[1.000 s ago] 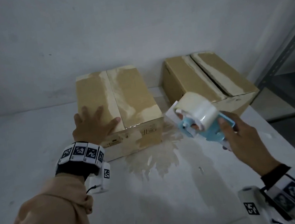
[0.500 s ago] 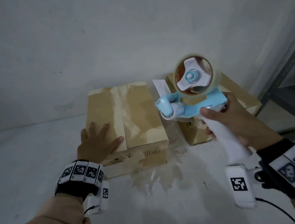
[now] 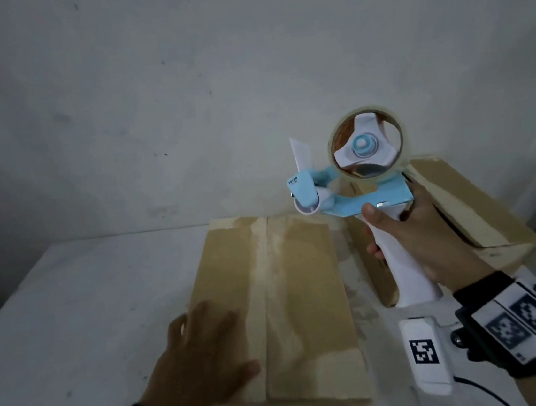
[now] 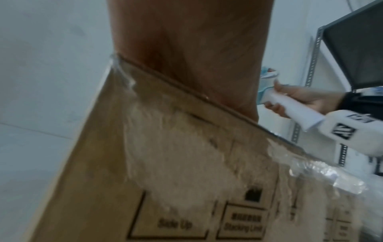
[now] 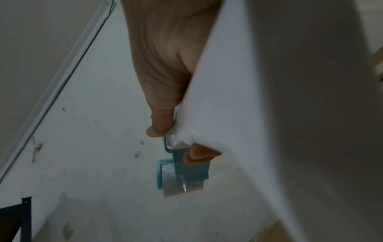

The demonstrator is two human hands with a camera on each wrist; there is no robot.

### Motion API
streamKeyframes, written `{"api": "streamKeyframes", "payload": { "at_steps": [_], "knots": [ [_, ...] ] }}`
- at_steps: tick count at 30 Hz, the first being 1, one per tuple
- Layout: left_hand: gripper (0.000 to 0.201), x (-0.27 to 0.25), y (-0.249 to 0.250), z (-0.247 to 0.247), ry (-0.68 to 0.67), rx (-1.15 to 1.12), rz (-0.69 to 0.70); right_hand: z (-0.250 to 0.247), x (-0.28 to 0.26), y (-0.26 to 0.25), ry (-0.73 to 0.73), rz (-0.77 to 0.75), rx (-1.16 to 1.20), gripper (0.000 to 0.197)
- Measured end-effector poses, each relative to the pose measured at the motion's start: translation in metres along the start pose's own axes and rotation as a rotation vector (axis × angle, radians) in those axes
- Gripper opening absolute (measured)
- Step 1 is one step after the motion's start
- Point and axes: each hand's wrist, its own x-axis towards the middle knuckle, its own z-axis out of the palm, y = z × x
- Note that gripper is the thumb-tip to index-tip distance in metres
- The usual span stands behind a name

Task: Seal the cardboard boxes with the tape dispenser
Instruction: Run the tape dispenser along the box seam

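Observation:
A brown cardboard box with closed flaps and shiny tape along its middle seam lies in front of me on the white table. My left hand rests flat on the near left part of its top, fingers spread. My right hand grips the white handle of a blue tape dispenser held upright in the air, above the far right corner of that box. Its clear tape roll faces me. A second box stands to the right, partly behind the hand. The left wrist view shows the near box's front side.
A pale wall runs close behind the boxes. Crinkled clear tape hangs off the near box's corner. A dark metal shelf frame stands to the right. The table's left half is bare white surface.
The view has come closer and dipped toward the near box. The dispenser, lifted upright half a second ago, now sits higher against the wall. My left hand stays flat on the box.

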Motion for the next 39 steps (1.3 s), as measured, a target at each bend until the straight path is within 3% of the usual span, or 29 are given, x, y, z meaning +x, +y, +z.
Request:
{"api": "streamKeyframes", "payload": {
  "at_steps": [1, 4, 6, 8, 10, 12, 14, 16, 18, 20, 24, 29, 31, 33, 36, 39],
  "knots": [
    [0.078, -0.011, 0.002, 0.004, -0.009, 0.071, 0.028, 0.002, 0.002, 0.000, -0.009, -0.007, -0.002, 0.065],
    [0.077, -0.027, 0.001, 0.010, 0.160, 0.100, 0.066, 0.009, 0.007, 0.002, -0.038, 0.001, 0.019, 0.067],
    [0.069, -0.039, 0.011, -0.004, 0.178, 0.124, 0.128, 0.013, 0.010, 0.004, -0.052, 0.016, 0.038, 0.070],
    [0.096, -0.039, 0.020, -0.028, 0.152, 0.296, 0.174, 0.017, 0.012, 0.006, -0.061, 0.022, 0.040, 0.073],
    [0.131, -0.027, 0.020, -0.042, 0.273, 0.399, 0.227, 0.023, 0.014, 0.006, -0.074, 0.016, 0.040, 0.073],
    [0.122, -0.011, 0.026, -0.057, 0.413, 0.333, 0.266, 0.028, 0.015, 0.004, -0.088, 0.008, 0.035, 0.073],
    [0.107, 0.006, 0.029, -0.068, 0.441, 0.220, 0.262, 0.032, 0.016, 0.004, -0.096, 0.008, 0.042, 0.074],
    [0.106, 0.034, 0.022, -0.068, 0.359, 0.222, 0.238, 0.036, 0.016, 0.004, -0.102, 0.006, 0.051, 0.074],
    [0.088, 0.050, 0.017, -0.072, 0.075, 0.240, 0.149, 0.039, 0.016, 0.004, -0.109, -0.016, 0.054, 0.070],
    [0.087, 0.056, 0.012, -0.074, -0.086, 0.202, 0.149, 0.041, 0.014, 0.003, -0.114, -0.039, 0.053, 0.069],
    [0.115, 0.042, 0.009, -0.068, -0.160, 0.224, 0.194, 0.045, 0.015, 0.002, -0.128, -0.085, 0.056, 0.069],
    [0.099, 0.019, 0.014, -0.069, -0.201, 0.216, 0.233, 0.050, 0.015, 0.000, -0.142, -0.134, 0.050, 0.068],
    [0.075, 0.013, 0.023, -0.080, -0.111, 0.248, 0.240, 0.054, 0.012, -0.003, -0.135, -0.146, 0.035, 0.055],
    [0.054, 0.016, 0.038, -0.094, 0.102, 0.093, 0.288, 0.061, 0.008, -0.004, -0.142, -0.195, 0.042, 0.052],
    [0.062, 0.023, 0.068, -0.107, 0.376, -0.282, 0.348, 0.070, 0.006, 0.000, -0.148, -0.260, 0.085, 0.058],
    [0.080, 0.030, 0.085, -0.108, 0.504, -0.492, 0.332, 0.078, 0.006, 0.006, -0.146, -0.285, 0.117, 0.064]
  ]
}}
